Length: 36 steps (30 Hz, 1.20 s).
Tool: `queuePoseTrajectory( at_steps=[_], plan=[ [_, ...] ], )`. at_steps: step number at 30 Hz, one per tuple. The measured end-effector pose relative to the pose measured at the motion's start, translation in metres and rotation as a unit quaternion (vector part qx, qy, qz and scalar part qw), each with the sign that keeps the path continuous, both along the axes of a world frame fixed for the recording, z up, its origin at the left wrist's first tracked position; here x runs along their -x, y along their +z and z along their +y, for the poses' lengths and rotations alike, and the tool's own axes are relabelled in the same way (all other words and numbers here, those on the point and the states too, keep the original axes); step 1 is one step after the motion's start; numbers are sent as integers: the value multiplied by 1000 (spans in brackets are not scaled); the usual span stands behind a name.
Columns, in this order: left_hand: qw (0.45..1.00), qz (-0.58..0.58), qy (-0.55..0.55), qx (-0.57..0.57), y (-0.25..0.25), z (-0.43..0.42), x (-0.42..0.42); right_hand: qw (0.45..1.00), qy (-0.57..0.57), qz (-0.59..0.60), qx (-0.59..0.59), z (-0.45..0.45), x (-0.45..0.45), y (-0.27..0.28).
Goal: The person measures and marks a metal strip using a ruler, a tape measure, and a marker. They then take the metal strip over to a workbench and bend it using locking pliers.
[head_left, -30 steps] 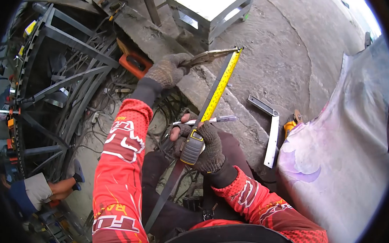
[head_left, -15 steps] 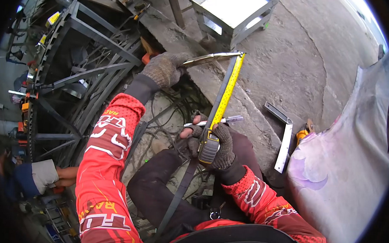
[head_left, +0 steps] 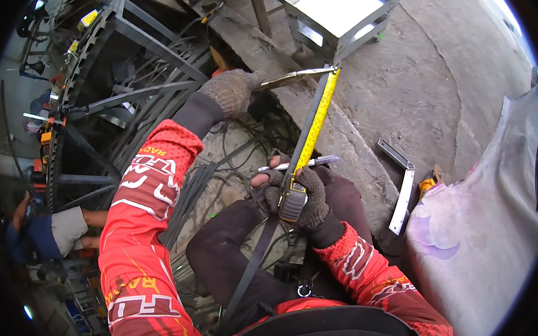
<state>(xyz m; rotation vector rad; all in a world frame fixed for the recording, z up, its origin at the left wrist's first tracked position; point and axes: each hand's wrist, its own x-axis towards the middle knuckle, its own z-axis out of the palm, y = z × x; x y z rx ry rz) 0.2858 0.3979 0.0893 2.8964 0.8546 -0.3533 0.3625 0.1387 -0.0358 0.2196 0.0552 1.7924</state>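
Observation:
A long grey metal bar [head_left: 254, 264] slants up from my lap. My right hand [head_left: 302, 199], in a knit glove with bare fingertips, closes around a black and yellow tape measure [head_left: 293, 203] against the bar. Its yellow blade [head_left: 319, 119] is drawn out along the bar to the far end. A slim white marker pen [head_left: 308, 164] sticks out crosswise from the same fingers. My left hand [head_left: 231, 93], gloved too, is closed on a long thin worn metal tool whose exact kind I cannot make out. The tip of this metal tool [head_left: 294, 78] reaches the bar's far end and the blade's hook.
A try square [head_left: 402, 186] lies on the concrete at right, beside a yellow tool [head_left: 427, 186] and a draped pale cloth [head_left: 476, 237]. Metal frames and bars [head_left: 148, 39] crowd the left. A metal stand [head_left: 338, 27] stands ahead. Another person [head_left: 44, 233] is at far left.
The whole view has shifted slightly, with the surroundings now further right. Both hands keep their grip, and the tape stays drawn out along the bar.

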Motion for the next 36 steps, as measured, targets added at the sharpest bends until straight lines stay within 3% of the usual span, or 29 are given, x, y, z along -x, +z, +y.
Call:
queuePoseTrajectory(
  at_steps=[5,12,20,22,24,30,32,36],
  plan=[
    [998,46,7,-39,-4,-10,0,999,17,21,-17,-1,2,-7],
    [996,-7,38,-86,-15,-16,5,1000,7,-10,25,-1,5,-7],
    [994,-15,57,-94,-27,-5,10,1000,-6,13,-6,4,12,-14],
    [995,-13,48,-88,-34,1,15,998,4,-26,53,2,7,-3],
    [982,-18,121,-145,-34,4,10,1000,17,-14,0,-1,11,0],
    [986,-63,138,-75,-36,-15,26,999,29,-38,8,0,19,-9],
    [976,-93,190,-55,-35,-17,30,999,33,-33,-8,-2,19,-9],
    [953,-101,231,-168,-11,-17,36,999,36,-9,-21,-1,18,-8]
  ],
)
